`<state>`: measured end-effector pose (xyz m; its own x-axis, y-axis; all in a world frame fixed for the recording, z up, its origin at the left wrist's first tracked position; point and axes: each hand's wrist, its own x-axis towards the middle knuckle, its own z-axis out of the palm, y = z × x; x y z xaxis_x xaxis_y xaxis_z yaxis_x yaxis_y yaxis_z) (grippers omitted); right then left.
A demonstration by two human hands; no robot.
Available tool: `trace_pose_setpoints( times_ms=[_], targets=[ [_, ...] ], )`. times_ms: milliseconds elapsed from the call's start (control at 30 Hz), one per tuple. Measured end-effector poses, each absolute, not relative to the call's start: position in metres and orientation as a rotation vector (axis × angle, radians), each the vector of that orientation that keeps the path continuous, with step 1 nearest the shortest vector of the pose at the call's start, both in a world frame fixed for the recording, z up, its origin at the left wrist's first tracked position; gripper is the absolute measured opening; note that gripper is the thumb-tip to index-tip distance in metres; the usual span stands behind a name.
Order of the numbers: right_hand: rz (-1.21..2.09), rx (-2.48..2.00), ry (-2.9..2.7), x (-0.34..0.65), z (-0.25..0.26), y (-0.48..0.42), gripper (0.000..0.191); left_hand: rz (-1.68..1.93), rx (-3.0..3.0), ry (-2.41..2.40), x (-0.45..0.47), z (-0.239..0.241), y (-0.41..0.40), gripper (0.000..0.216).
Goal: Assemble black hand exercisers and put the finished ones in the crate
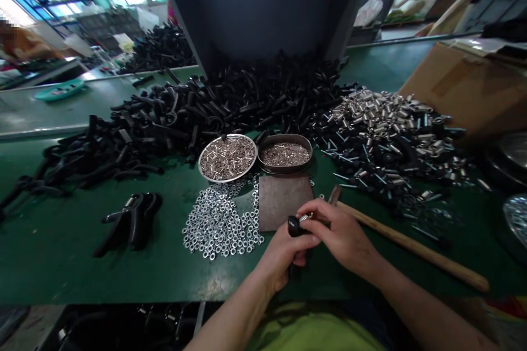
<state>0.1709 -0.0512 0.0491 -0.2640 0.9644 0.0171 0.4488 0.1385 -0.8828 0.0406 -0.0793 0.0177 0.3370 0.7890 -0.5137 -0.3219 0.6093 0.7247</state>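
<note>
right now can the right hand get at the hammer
Probably yes: the hammer lies beside the right hand, its wooden handle uncovered, though that hand seems to grip a small metal piece.

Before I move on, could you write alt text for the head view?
A person's left hand holds a glossy black part, and the right hand pinches a small silvery metal piece beside it, above a green worktable. Nearby lie loose silvery rings, two metal dishes of tiny pieces, a flat brown-grey plate and a wooden-handled hammer, with heaped black parts behind.
</note>
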Motion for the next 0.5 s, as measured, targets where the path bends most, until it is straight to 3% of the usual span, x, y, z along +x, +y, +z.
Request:
trace_pose_setpoints(
  times_ms=[133, 267, 500],
  targets=[
    [1.347, -1.322, -1.611, 0.176, 0.036, -0.042, 0.013, 0.683, 0.773, 1.105, 0.036, 0.022, -0.082, 0.042],
    [1.601, -1.287, -1.719, 0.188, 0.026, -0.02, 0.018, 0.555, 0.713, 0.895, 0.025, 0.016, -0.085, 0.041],
    [0.828, -1.826, -1.873, 0.209, 0.01, 0.085, 0.028, 0.694, 0.606, 0.893, 0.017, 0.007, -0.085, 0.045]
  ],
)
